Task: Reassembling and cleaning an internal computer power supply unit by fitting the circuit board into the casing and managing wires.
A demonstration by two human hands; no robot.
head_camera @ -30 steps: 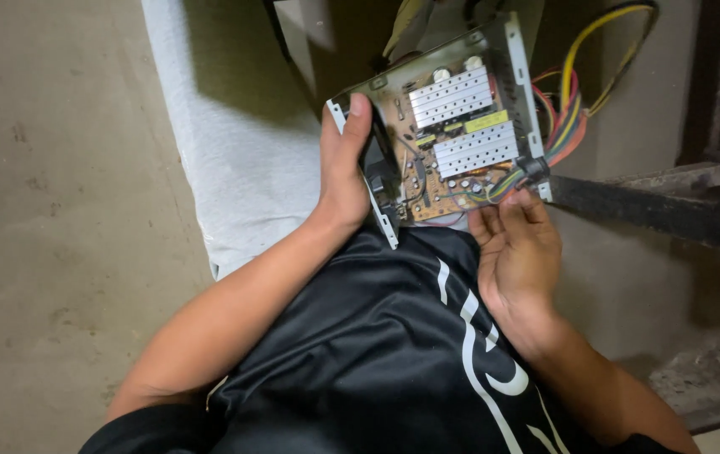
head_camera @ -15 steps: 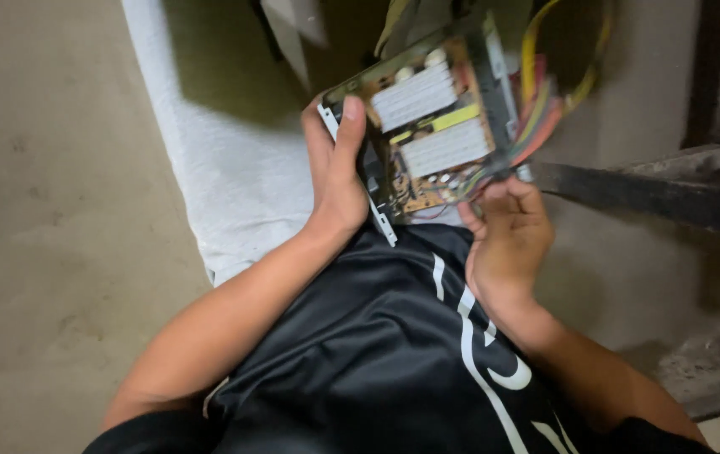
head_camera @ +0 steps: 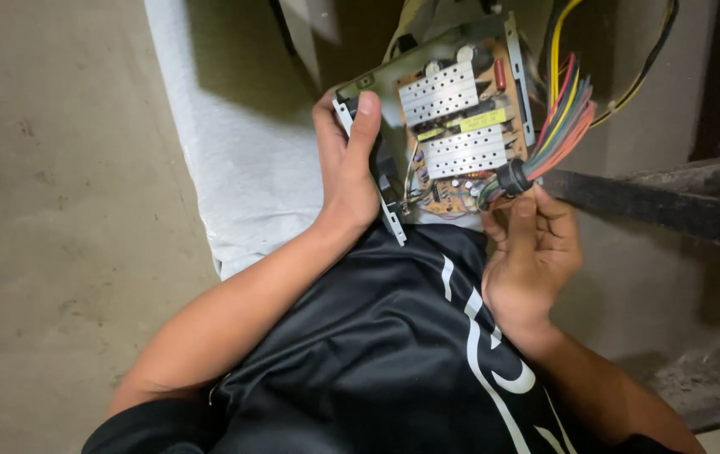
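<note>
above the lap, the left hand [head_camera: 347,172] clamps the left edge of one opened grey metal power-supply tray [head_camera: 427,71]. its brown circuit board [head_camera: 461,139] with two perforated silver heat sinks [head_camera: 437,92] lies exposed. the right hand [head_camera: 532,252] pinches the one black grommet [head_camera: 513,178] gathering the coloured wire bundle [head_camera: 566,118]. board and wires remain attached, apparently.

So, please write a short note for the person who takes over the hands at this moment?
Left hand: grips the left edge of the open power supply unit, thumb up along its metal frame.
Right hand: fingers pinch the black grommet where the coloured wire bundle leaves the board.
Unit sits above the lap, in front of a white cloth.
Done: cover off, board exposed.
Left: cannot tell from this view.
</note>
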